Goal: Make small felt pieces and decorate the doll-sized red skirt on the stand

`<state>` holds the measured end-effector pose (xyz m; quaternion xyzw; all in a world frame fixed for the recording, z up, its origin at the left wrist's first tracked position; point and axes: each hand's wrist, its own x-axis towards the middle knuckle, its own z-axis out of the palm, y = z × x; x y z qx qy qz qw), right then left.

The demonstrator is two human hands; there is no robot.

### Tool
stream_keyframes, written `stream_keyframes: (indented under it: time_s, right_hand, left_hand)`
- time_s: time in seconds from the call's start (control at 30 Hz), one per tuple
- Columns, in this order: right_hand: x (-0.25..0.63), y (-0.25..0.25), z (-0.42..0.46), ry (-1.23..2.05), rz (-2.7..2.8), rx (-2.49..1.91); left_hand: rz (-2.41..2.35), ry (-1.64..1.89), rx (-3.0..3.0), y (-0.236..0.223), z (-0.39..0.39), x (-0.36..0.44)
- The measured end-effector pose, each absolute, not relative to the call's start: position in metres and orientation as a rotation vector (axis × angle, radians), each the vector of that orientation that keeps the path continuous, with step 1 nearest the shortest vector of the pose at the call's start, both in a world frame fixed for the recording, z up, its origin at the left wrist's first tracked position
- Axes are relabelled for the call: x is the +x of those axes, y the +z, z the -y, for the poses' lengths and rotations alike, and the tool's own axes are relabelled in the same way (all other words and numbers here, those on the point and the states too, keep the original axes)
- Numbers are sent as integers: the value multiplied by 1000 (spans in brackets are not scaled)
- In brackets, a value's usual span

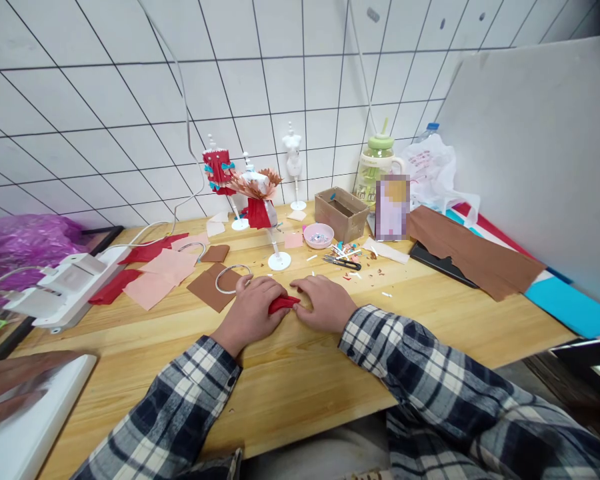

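- The left hand (255, 303) curls around one end of the bunched red piece (281, 305), over the table (300, 380).
- The right hand (326, 303) pinches the other end.
- Beyond them stands a mannequin (259, 212) in red and brown.

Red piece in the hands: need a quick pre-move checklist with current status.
1. Red piece held: ok. The left hand grips it; the right hand is at its other end.
2. Red piece folded evenly: cannot tell. Fingers cover much of it.
3. Snips clear of both hands: ok. They lie beyond the right hand.
4. Work surface free of scraps: not ok. Loose scraps lie around the snips.
5. Front dress form standing on its base: ok.
6. Pink bowl upright: ok, with small pieces inside.
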<state>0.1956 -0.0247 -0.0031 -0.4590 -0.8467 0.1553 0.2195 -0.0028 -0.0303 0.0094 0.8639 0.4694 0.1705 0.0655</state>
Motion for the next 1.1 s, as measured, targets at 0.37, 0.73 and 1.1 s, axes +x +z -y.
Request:
stream_keyframes:
  time_s: [0.37,0.73,1.1]
  right_hand:
    - [196,-13,18,504,2338,-1278]
    - [199,-7,21,367,2479,-1295]
    - [200,-3,21,286,2613,-1187]
  left_hand:
    - [-1398,403,2619,9,32,-4]
    - [-1443,341,2658,18,38,-1]
    - [-1456,280,2703,17,37,-1]
